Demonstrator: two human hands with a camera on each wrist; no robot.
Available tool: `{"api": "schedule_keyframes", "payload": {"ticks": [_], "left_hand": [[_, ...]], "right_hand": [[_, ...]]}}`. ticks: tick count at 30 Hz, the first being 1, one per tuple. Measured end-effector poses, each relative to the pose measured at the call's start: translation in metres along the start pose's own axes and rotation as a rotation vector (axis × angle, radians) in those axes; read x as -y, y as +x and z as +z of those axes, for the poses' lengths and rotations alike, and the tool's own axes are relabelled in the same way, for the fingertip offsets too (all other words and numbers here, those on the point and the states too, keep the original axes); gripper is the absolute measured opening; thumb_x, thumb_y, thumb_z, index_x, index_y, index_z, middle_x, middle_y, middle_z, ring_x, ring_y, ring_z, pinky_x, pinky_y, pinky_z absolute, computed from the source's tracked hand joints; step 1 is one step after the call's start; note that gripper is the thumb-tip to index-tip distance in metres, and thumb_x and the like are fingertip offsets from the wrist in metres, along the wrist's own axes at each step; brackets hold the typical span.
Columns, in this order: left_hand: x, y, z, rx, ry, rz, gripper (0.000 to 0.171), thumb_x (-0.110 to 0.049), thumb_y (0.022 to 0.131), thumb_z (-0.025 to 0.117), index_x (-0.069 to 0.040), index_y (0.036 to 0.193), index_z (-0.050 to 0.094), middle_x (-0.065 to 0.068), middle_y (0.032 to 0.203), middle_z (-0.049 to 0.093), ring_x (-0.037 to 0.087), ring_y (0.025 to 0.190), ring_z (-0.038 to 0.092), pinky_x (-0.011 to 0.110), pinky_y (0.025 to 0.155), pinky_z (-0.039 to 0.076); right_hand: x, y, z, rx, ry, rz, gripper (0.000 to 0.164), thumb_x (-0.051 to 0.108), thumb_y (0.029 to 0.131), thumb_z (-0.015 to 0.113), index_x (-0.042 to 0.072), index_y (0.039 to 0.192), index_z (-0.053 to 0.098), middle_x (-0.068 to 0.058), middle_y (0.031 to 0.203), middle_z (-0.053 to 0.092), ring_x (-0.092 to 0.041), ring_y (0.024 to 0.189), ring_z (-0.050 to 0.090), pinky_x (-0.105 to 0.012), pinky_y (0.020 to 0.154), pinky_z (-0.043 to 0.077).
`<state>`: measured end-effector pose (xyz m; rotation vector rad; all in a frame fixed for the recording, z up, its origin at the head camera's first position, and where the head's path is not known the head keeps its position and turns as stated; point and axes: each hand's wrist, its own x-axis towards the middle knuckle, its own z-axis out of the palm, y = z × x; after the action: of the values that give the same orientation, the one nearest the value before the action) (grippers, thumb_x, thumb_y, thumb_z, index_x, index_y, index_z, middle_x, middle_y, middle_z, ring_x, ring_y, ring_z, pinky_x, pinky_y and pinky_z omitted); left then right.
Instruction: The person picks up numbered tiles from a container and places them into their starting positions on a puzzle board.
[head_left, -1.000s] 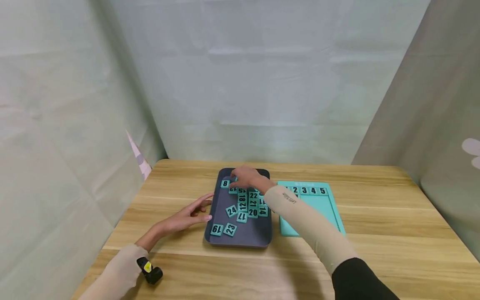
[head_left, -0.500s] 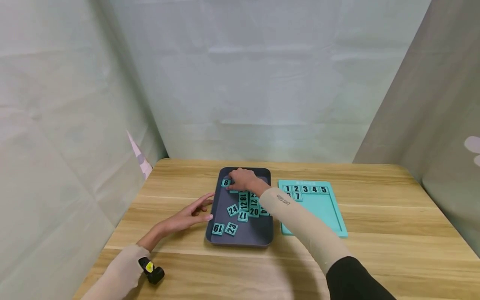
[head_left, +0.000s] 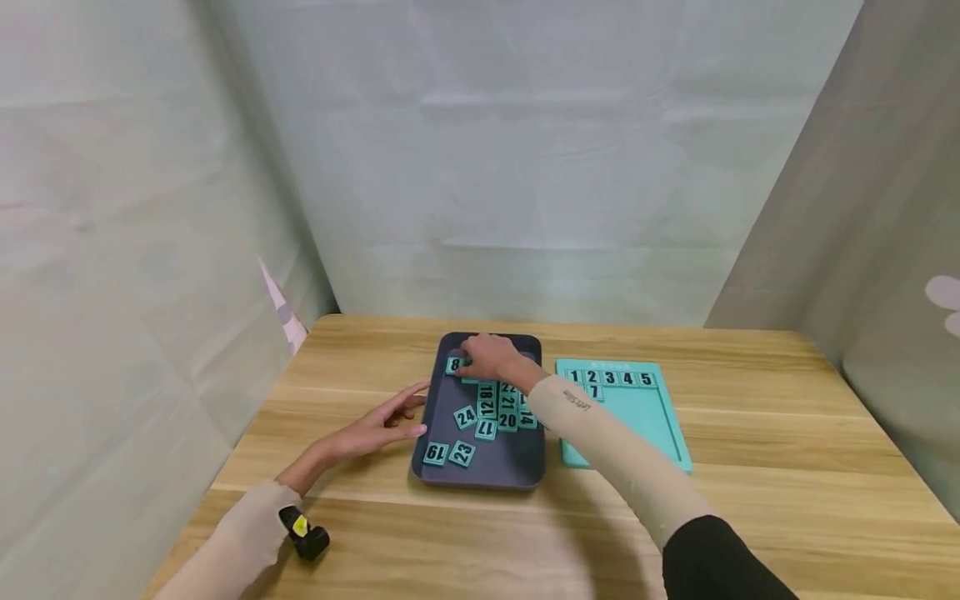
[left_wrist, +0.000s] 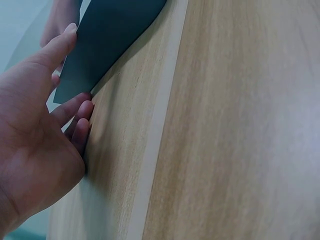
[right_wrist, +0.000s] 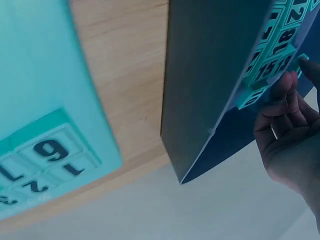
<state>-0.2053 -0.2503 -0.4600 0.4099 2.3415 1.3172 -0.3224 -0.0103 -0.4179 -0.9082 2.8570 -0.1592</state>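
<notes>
A dark tray [head_left: 480,471] holds several teal number tiles, among them 24 [head_left: 465,417], 20 [head_left: 507,421] and 19 [head_left: 436,453]. My right hand [head_left: 491,357] reaches over its far end and pinches the tile marked 8 [head_left: 453,365] at the far left corner. In the right wrist view, the right hand [right_wrist: 290,125] has a tile edge [right_wrist: 301,62] between thumb and fingers. My left hand [head_left: 375,429] rests along the tray's left side, fingers extended; in the left wrist view its thumb [left_wrist: 62,45] touches the tray wall [left_wrist: 107,45].
Right of the tray lies a teal board [head_left: 637,421] with tiles 1 to 5 along its top row. Tile 7 [head_left: 595,392] sits in the second row, beside a 6 that my sleeve partly covers. The wooden table [head_left: 787,433] backs onto pale curtains [head_left: 555,208].
My right hand has closed in on tile 8, which has shifted slightly right. The right forearm uncovered more of the board, then moved slightly back right. My left hand stays beside the tray.
</notes>
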Motion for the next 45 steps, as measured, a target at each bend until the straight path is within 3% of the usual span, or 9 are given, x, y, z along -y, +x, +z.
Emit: {"api": "schedule_keyframes", "payload": {"ticks": [3, 11, 18, 25, 28, 33, 36, 39, 45], "left_hand": [[0.000, 0.001, -0.001, 0.009, -0.003, 0.001, 0.072, -0.035, 0.105, 0.059, -0.031, 0.164, 0.018, 0.020, 0.166, 0.030, 0.040, 0.140, 0.036, 0.059, 0.114, 0.030], [0.002, 0.004, -0.005, 0.030, -0.018, -0.012, 0.074, -0.037, 0.104, 0.058, -0.033, 0.164, 0.015, 0.019, 0.167, 0.027, 0.040, 0.142, 0.033, 0.060, 0.116, 0.029], [0.003, 0.006, -0.006, 0.020, -0.021, -0.021, 0.074, -0.037, 0.103, 0.060, -0.036, 0.163, 0.018, 0.016, 0.167, 0.028, 0.039, 0.143, 0.033, 0.060, 0.116, 0.028], [0.003, 0.008, -0.008, 0.025, -0.014, -0.009, 0.073, -0.035, 0.104, 0.059, -0.034, 0.164, 0.017, 0.017, 0.167, 0.029, 0.039, 0.142, 0.034, 0.060, 0.116, 0.027], [0.005, 0.008, -0.009, 0.029, -0.013, -0.010, 0.073, -0.035, 0.104, 0.059, -0.035, 0.164, 0.018, 0.017, 0.167, 0.028, 0.040, 0.143, 0.034, 0.061, 0.116, 0.027], [0.006, 0.008, -0.010, 0.026, -0.020, -0.017, 0.073, -0.035, 0.104, 0.060, -0.034, 0.164, 0.018, 0.018, 0.167, 0.027, 0.042, 0.144, 0.033, 0.064, 0.118, 0.026], [0.007, 0.006, -0.011, 0.023, -0.022, -0.020, 0.073, -0.034, 0.104, 0.060, -0.033, 0.164, 0.018, 0.019, 0.168, 0.026, 0.043, 0.145, 0.032, 0.065, 0.118, 0.025], [0.007, 0.005, -0.012, 0.023, -0.019, -0.020, 0.074, -0.035, 0.104, 0.060, -0.033, 0.164, 0.017, 0.020, 0.168, 0.026, 0.044, 0.145, 0.032, 0.065, 0.118, 0.025], [0.007, 0.004, -0.013, 0.027, -0.019, -0.022, 0.074, -0.036, 0.103, 0.060, -0.034, 0.164, 0.017, 0.020, 0.168, 0.025, 0.044, 0.145, 0.032, 0.066, 0.118, 0.024]], "right_hand": [[-0.004, -0.005, -0.003, -0.025, -0.031, -0.028, 0.043, 0.044, 0.098, 0.067, 0.015, 0.129, 0.070, -0.003, 0.117, 0.075, -0.018, 0.100, 0.071, -0.036, 0.087, 0.058], [-0.018, -0.026, -0.015, -0.075, -0.133, -0.109, 0.038, 0.042, 0.099, 0.066, 0.013, 0.124, 0.069, -0.003, 0.095, 0.075, -0.015, 0.075, 0.068, -0.031, 0.067, 0.055], [-0.042, -0.051, -0.024, -0.133, -0.117, -0.158, 0.037, 0.038, 0.097, 0.070, 0.011, 0.122, 0.071, -0.005, 0.082, 0.075, -0.017, 0.069, 0.068, -0.032, 0.058, 0.051], [-0.067, -0.077, -0.030, -0.143, -0.068, -0.113, 0.040, 0.037, 0.096, 0.072, 0.009, 0.124, 0.071, -0.006, 0.090, 0.077, -0.016, 0.075, 0.070, -0.033, 0.067, 0.056], [-0.079, -0.088, -0.032, -0.157, -0.053, -0.095, 0.041, 0.038, 0.096, 0.071, 0.009, 0.124, 0.071, -0.003, 0.083, 0.075, -0.013, 0.068, 0.066, -0.029, 0.062, 0.053], [-0.101, -0.104, -0.034, -0.186, 0.009, -0.084, 0.040, 0.037, 0.096, 0.071, 0.006, 0.121, 0.072, 0.001, 0.052, 0.053, -0.009, 0.046, 0.047, -0.023, 0.047, 0.033], [-0.114, -0.112, -0.033, -0.217, 0.051, -0.079, 0.036, 0.033, 0.096, 0.072, 0.004, 0.117, 0.073, 0.006, 0.046, 0.039, -0.007, 0.042, 0.033, -0.023, 0.047, 0.024], [-0.126, -0.121, -0.033, -0.236, 0.065, -0.067, 0.035, 0.031, 0.095, 0.073, 0.002, 0.114, 0.074, 0.008, 0.046, 0.035, -0.006, 0.043, 0.028, -0.023, 0.048, 0.022], [-0.146, -0.139, -0.030, -0.237, 0.070, -0.032, 0.033, 0.031, 0.093, 0.076, 0.003, 0.111, 0.076, 0.005, 0.052, 0.051, -0.005, 0.048, 0.040, -0.022, 0.050, 0.031]]}}
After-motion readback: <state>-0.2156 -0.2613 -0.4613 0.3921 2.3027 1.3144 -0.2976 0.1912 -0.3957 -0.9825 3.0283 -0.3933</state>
